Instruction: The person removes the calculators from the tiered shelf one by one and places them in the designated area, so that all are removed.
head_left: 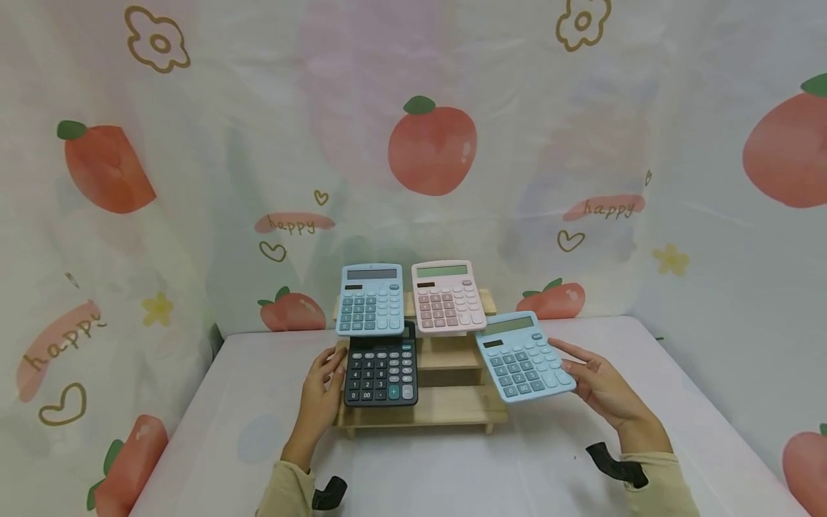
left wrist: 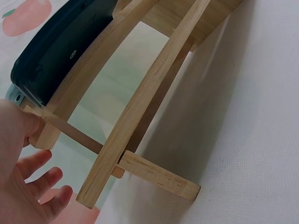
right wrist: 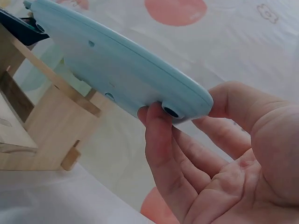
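A light blue calculator is tilted in the air at the right side of a tiered wooden rack. My right hand pinches its right edge; in the right wrist view, fingertips press its underside. On the rack's lower left stands a black calculator. My left hand is beside it, touching the rack's left end with relaxed fingers. Higher up, another light blue calculator and a pink calculator lean side by side; the upper blue one covers the black one's top.
The rack stands on a white-covered table. Behind it hangs a patterned cloth printed with fruit and flowers. Bare rack steps show right of the black calculator. Black straps hang by both sleeves.
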The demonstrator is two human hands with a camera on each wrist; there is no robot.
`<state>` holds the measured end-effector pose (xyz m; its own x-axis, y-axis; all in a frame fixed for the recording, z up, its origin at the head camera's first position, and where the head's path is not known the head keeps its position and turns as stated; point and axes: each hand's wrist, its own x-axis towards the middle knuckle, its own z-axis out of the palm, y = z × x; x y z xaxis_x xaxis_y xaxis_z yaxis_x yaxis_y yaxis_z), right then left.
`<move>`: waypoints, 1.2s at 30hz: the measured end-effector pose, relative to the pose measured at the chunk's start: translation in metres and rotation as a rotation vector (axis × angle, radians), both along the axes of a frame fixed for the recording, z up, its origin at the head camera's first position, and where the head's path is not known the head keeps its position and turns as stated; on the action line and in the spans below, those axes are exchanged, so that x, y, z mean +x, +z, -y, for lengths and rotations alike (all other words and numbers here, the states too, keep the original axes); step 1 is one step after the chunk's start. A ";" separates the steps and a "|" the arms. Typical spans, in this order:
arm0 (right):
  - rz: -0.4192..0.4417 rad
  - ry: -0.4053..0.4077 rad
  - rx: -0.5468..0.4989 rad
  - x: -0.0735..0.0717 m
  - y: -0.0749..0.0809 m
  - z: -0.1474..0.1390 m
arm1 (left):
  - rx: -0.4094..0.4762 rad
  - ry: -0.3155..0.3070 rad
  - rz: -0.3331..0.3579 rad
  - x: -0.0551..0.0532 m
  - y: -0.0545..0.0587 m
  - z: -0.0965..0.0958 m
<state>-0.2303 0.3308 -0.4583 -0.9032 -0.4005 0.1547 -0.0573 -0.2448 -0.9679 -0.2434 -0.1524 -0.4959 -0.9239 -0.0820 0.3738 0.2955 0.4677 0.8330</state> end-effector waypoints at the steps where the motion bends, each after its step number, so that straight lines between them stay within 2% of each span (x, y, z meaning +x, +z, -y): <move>1: 0.005 -0.011 -0.001 0.000 0.001 -0.001 | -0.002 0.000 0.001 0.000 0.000 0.000; 13: 0.054 -0.078 0.002 0.002 0.003 -0.012 | 0.011 0.000 -0.010 -0.001 -0.002 0.001; 21: 0.125 -0.179 0.057 0.000 0.001 -0.018 | 0.014 0.002 -0.008 -0.003 -0.004 0.000; 32: 0.150 -0.285 0.037 -0.004 -0.003 -0.022 | 0.025 -0.010 -0.031 -0.006 -0.002 0.000; 36: 0.183 -0.320 0.050 -0.005 -0.009 -0.020 | 0.019 -0.008 -0.028 -0.004 -0.002 0.001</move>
